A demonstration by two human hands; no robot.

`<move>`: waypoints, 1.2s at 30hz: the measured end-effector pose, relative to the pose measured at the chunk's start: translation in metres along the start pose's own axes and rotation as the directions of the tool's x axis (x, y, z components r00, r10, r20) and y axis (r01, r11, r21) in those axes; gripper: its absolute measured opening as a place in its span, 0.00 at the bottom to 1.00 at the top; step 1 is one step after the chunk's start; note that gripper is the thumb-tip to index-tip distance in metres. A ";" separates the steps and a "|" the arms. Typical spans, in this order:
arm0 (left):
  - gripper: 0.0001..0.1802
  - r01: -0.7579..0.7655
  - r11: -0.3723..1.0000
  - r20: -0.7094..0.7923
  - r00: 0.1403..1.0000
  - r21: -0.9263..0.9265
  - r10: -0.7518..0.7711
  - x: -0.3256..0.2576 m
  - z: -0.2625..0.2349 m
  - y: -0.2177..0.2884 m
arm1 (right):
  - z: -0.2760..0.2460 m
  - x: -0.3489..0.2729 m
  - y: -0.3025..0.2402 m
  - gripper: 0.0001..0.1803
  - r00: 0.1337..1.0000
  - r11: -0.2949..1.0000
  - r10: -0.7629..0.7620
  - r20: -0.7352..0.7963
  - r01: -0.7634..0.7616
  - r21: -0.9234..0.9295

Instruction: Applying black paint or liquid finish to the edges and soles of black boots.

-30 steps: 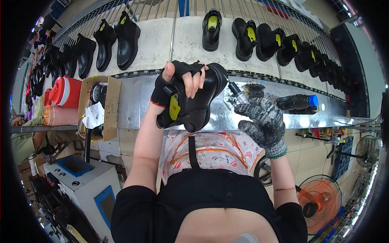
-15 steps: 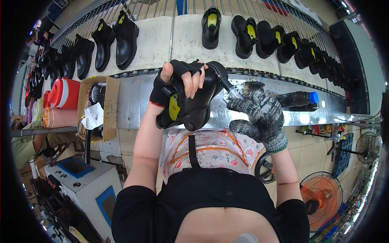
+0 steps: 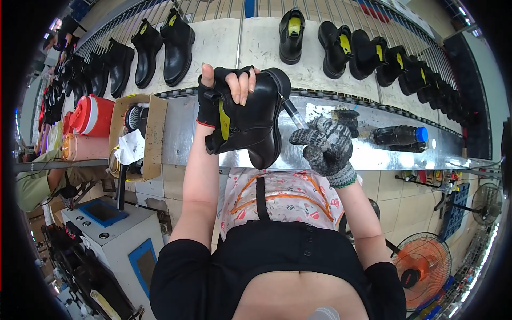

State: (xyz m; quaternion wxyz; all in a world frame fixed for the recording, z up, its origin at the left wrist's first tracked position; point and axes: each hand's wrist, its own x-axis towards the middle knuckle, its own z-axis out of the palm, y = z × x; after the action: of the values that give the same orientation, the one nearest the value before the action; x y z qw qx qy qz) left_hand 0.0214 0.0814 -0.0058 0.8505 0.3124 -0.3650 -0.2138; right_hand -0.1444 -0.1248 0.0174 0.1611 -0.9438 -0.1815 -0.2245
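Black boot (image 3: 250,120) stays pinched in left hand (image 3: 226,85); gloved right hand (image 3: 322,144), fingers pressed around brush (image 3: 293,113), now touching boot.

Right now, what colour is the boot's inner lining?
Yellow, on the black boot in the left hand; head view.

From my remote seat the scene is bright and evenly lit, seemingly from overhead. The long shiny steel workbench ledge (image 3: 373,154) throws white glare, strongest at its right end. Above that ledge, the pale conveyor belt (image 3: 256,42) looks nearly washed out. Straight edges bow hard toward the black circular rim. Left of the ledge, things turn dim and soft.
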 end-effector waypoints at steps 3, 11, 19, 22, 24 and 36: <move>0.42 -0.016 0.999 -0.028 1.000 -0.045 0.015 -0.003 -0.011 0.003 | 0.026 -0.006 -0.003 0.09 0.994 0.996 0.091 0.055 -0.092 0.020; 0.42 -0.059 0.992 -0.138 0.989 -0.107 0.044 -0.012 -0.035 0.007 | 0.054 -0.004 -0.005 0.06 0.999 0.992 0.019 0.042 -0.024 0.126; 0.42 -0.083 0.990 -0.216 0.975 -0.117 0.056 -0.020 -0.056 0.008 | 0.075 -0.019 -0.007 0.09 0.989 0.983 0.057 0.138 -0.080 0.167; 0.42 -0.088 0.988 -0.217 0.974 -0.126 0.059 -0.022 -0.061 0.008 | 0.072 -0.020 -0.006 0.10 0.967 0.937 0.120 0.224 -0.185 0.297; 0.41 -0.088 0.983 -0.202 0.978 -0.160 0.055 -0.021 -0.063 0.007 | 0.079 -0.030 -0.001 0.11 0.931 0.935 0.156 0.330 -0.247 0.255; 0.41 -0.075 0.985 -0.290 0.957 -0.153 0.028 -0.032 -0.095 0.004 | 0.061 -0.052 0.008 0.12 0.892 0.922 0.067 0.448 -0.226 0.313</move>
State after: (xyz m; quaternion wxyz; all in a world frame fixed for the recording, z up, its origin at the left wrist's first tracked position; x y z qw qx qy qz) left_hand 0.0734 0.1386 -0.0695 0.9223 0.2603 -0.2272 -0.1730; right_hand -0.1614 -0.1225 -0.0615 0.3024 -0.9358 -0.1772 0.0383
